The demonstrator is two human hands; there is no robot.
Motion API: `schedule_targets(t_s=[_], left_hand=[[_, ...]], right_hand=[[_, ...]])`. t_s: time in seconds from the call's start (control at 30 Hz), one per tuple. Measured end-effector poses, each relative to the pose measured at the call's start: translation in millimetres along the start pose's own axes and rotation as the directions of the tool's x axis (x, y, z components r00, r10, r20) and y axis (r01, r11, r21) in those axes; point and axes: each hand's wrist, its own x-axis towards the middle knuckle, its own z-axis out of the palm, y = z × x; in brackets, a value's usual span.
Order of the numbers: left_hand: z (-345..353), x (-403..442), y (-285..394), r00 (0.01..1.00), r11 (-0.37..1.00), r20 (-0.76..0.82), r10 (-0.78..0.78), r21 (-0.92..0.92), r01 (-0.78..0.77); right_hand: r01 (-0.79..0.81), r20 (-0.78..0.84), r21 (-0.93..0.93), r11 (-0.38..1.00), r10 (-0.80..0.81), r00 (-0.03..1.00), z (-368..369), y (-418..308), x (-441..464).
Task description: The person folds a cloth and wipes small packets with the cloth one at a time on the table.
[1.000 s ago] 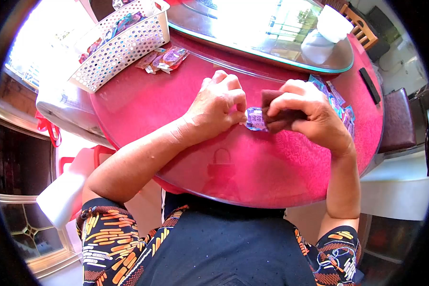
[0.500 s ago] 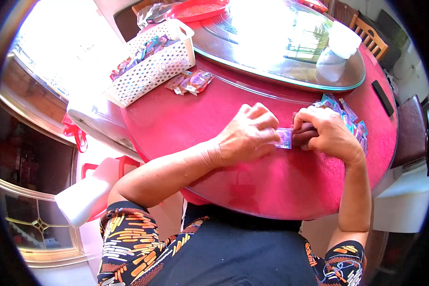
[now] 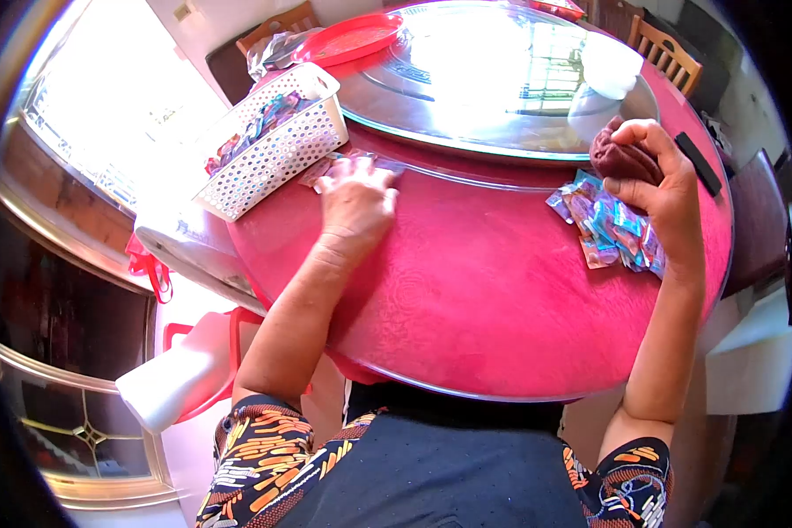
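My left hand reaches over the small packets beside the white perforated basket, its fingers spread and partly covering them. My right hand is raised at the right, closed on a crumpled brown cloth. Below that cloth lies a pile of blue and purple packets on the red table. More colourful packets fill the basket.
A round glass turntable covers the table's far part, with a white container on it. A red tray stands at the back. On the right lies a black bar-shaped object. Wooden chairs stand behind.
My left hand has moved left and away from me to the packets by the basket. My right hand has lifted with the cloth. The packet between my hands is gone from there.
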Motion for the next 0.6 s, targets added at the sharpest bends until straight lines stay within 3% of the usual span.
schedule_targets(t_s=[0.2,0.27,0.33,0.4,0.5,0.6], left_hand=[[1,15,-31,0.974,0.984,0.157,-0.164,-0.038,0.172],[9,13,-28,0.988,0.988,0.042,-0.151,0.015,0.151],[11,12,-17,0.987,0.997,-0.139,-0.076,-0.001,0.077],[4,10,4,0.942,0.976,-0.303,0.142,-0.116,-0.185],[-12,3,60,0.885,0.786,-0.263,0.383,-0.411,-0.462],[-13,5,110,0.771,0.594,-0.286,0.57,-0.505,-0.626]], right_hand=[[0.057,-0.171,-0.092,0.994,-0.072,0.983,-27,7,-1],[0.025,-0.203,-0.015,1.0,-0.027,0.979,-33,8,-1],[0.001,-0.229,0.006,1.0,0.0,0.973,-35,12,-2],[-0.021,-0.222,0.011,1.0,0.022,0.975,-38,16,-1],[0.041,-0.25,-0.091,0.995,-0.063,0.966,-35,29,0],[-0.083,-0.23,-0.052,0.995,0.068,0.971,-30,33,1]])
